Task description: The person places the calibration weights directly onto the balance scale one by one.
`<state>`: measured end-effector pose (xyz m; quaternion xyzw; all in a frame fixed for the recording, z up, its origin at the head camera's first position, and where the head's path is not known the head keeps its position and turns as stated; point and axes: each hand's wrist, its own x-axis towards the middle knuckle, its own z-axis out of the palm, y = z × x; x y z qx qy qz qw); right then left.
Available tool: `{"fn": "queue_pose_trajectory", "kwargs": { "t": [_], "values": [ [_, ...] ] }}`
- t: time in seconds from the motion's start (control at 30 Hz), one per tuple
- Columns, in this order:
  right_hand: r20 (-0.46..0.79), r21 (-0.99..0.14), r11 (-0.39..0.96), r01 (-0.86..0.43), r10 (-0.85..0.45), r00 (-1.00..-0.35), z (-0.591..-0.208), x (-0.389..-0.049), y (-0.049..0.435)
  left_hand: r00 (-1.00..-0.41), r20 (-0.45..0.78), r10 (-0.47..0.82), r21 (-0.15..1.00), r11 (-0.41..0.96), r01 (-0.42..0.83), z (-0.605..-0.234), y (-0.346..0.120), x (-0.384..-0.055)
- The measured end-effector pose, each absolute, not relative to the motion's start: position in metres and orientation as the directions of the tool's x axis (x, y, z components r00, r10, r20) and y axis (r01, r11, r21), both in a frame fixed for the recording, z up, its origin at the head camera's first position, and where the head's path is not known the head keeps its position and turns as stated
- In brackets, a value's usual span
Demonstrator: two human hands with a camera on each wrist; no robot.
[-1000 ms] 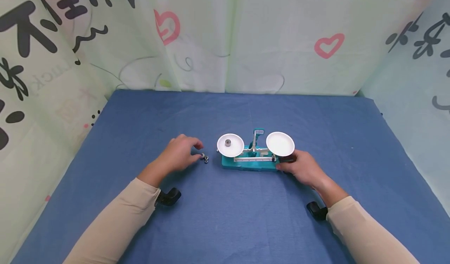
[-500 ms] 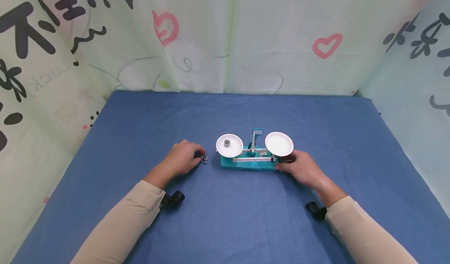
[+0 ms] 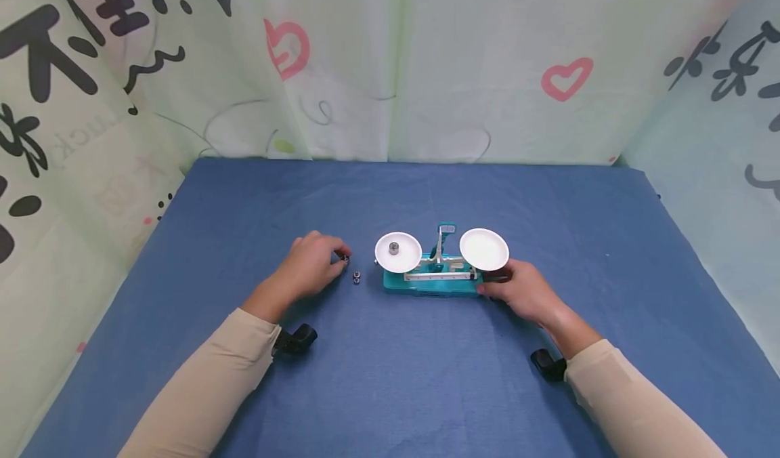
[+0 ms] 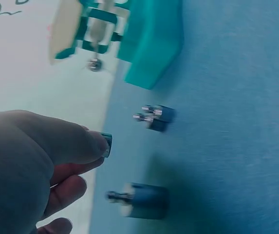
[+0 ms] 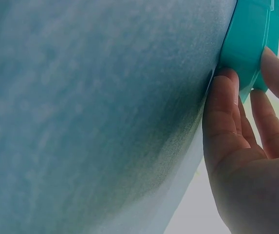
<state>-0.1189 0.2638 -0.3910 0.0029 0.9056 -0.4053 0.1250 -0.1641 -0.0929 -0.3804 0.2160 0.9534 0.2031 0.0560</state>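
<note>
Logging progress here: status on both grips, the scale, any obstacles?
Left grip pinches small metal weight. Right grip holds balance scale. Left pan bears another weight. Possible obstacle: two small weights between left grip and scale.

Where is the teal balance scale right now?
In the head view, the balance scale stands just right of centre on the blue cloth, its right end held by the right hand.

Behind and on both sides of the counter [image 3: 396, 383], covered in blue cloth [image 3: 567, 207], hang pale curtains [image 3: 475, 24] printed with black lettering [image 3: 39, 72], pink hearts [image 3: 563, 96], thin grey curls [image 3: 326, 112] and a small green patch [image 3: 284, 146].
</note>
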Motion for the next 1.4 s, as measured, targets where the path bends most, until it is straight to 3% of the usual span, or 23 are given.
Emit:
{"fn": "queue_pose_trajectory", "kwargs": {
  "t": [0.23,0.73,1.1,1.4],
  "values": [
    [-0.222,-0.733,0.673,0.099,-0.099,-0.970,-0.391,-0.118,0.263,-0.898,0.013,0.441,0.406,0.818,0.407,-0.366,-0.096,-0.164],
    [-0.234,-0.722,0.685,0.099,-0.108,-0.966,-0.387,-0.118,0.263,-0.842,0.205,0.499,0.467,0.706,0.532,-0.334,-0.067,-0.153],
    [-0.233,-0.727,0.680,0.096,-0.113,-0.966,-0.389,-0.118,0.264,-0.767,0.163,0.621,0.477,0.631,0.612,-0.331,-0.036,-0.167],
    [-0.238,-0.725,0.681,0.106,-0.103,-0.966,-0.389,-0.117,0.263,-0.752,0.106,0.651,0.429,0.652,0.625,-0.339,-0.023,-0.174]
  ]
}}
